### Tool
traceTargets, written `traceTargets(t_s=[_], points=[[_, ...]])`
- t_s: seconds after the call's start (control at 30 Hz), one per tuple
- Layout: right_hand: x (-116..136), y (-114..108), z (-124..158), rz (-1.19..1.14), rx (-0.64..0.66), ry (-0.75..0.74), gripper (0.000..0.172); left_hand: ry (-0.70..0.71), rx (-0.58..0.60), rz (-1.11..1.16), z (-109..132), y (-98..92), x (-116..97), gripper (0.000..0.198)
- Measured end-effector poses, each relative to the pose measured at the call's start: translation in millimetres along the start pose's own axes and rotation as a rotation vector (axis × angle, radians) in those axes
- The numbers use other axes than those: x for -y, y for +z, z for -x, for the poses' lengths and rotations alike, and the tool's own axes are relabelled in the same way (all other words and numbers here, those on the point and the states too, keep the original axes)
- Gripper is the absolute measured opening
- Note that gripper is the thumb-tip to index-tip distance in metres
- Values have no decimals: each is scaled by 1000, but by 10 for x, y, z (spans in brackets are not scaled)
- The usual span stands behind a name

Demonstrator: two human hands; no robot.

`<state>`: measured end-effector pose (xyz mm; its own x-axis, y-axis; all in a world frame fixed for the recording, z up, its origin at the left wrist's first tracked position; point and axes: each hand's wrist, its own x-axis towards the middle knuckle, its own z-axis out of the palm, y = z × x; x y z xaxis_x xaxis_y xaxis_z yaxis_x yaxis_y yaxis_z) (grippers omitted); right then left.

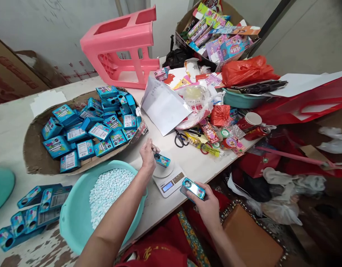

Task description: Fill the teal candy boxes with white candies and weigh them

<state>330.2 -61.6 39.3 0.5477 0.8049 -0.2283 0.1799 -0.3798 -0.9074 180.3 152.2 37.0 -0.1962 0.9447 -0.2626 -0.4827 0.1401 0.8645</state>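
Observation:
My left hand (147, 154) is closed, its fingers curled above a digital kitchen scale (178, 177); whatever it may hold is too small to make out. Just beside those fingers, a small blue candy box (162, 160) sits on the scale's round white plate. My right hand (205, 202) grips another small blue candy box (193, 188) near the table's front edge, its top reflecting light. A turquoise basin (67, 218) of small pale candies (111, 191) stands under my left forearm.
A cut-down cardboard box (34, 148) full of blue candy boxes lies behind the basin. More blue boxes (31, 218) lie at the left. Scissors (181, 139), a pink stool (117, 40), a white paper sheet (165, 107) and a red cup (250, 120) are on the table.

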Motion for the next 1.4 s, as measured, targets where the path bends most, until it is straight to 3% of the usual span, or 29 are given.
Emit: traceTargets(t_s=[0.3, 0.47, 0.6, 0.73, 0.87, 1.0, 1.13, 1.4], points=[[-46, 24, -72, 18, -3, 11, 44, -9, -47, 65, -23, 40, -14, 49], [-71, -6, -50, 1, -42, 10, 46, -170, -34, 152, -44, -116, -224, 49], [-81, -29, -22, 0, -92, 15, 49, -292, -18, 130, 96, -599, -552, 39], [-74, -5, 33, -18, -158, 27, 54, -280, -83, 8, 394, -1377, -783, 22], [-64, 55, 114, -59, -187, 22, 56, -374, -258, -155, 711, -2115, -768, 10], [-66, 114, 194, -93, -181, 20, 58, -490, -303, -252, 919, -2524, -641, 17], [-88, 166, 258, -89, -173, 30, 58, -469, -219, -261, 982, -2605, -570, 25], [-108, 234, 319, -124, -151, 34, 57, -488, -65, -306, 929, -2447, -583, 36]])
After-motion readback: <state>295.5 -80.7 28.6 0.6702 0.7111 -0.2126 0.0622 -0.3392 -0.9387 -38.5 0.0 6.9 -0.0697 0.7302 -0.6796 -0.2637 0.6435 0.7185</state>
